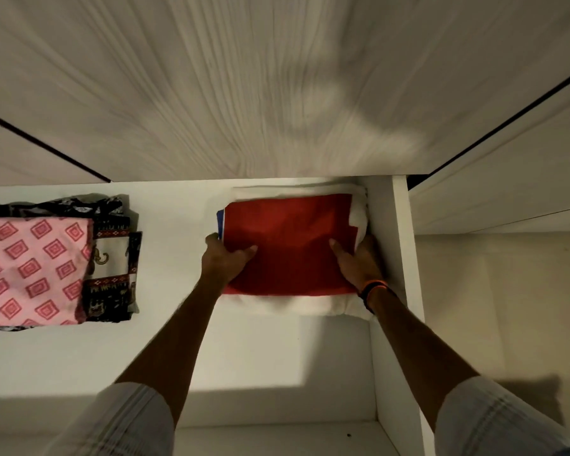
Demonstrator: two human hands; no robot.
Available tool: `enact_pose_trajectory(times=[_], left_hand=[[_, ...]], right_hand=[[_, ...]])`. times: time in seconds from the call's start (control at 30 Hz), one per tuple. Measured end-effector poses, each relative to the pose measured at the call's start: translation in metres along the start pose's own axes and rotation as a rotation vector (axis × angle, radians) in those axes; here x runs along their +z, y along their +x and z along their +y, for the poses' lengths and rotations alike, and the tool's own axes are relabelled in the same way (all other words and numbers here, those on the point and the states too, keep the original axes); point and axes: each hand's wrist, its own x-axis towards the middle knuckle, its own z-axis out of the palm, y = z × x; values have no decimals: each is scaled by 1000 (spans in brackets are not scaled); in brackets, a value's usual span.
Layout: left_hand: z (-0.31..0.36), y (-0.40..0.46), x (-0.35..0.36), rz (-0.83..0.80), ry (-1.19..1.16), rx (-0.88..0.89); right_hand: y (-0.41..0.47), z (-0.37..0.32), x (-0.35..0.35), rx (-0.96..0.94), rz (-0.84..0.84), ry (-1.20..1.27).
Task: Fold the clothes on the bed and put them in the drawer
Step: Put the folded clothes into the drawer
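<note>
i hold the folded red garment at its two short ends, left hand and right hand each gripping with thumb on top, over the white garment in the drawer, against its right wall; its long axis runs wall to wall.

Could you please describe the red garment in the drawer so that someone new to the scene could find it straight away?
Look into the open white drawer and go to its right end. There the folded red garment tops a white pile, with the left hand and right hand gripping its sides. Unlike the pink patterned cloth at the left, it is plain red.
</note>
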Motion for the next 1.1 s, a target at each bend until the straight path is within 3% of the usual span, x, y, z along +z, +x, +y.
enact_pose_trajectory(times=[0.07,0.13,0.23,0.3,0.4,0.63,0.9,1.1], left_hand=[[-5,-8,4,90,320,99],[-7,-18,7,168,552,283],[-14,-25,15,140,704,612],[-19,-26,23,64,714,693],[-31,-21,33,-35,746,669],[-43,-5,38,-83,748,689],[-19,-43,14,-245,784,530],[-16,-99,-5,-230,707,503]], right_hand=[[-5,6,12,-112,100,-209],[-16,7,18,-351,171,-457],[-24,5,21,-631,181,-776],[-21,12,20,-646,135,-826],[-14,24,17,-581,56,-792],[-1,37,12,-570,-24,-760],[-40,5,-8,-359,-219,-841],[-103,-18,-31,-442,-220,-820]])
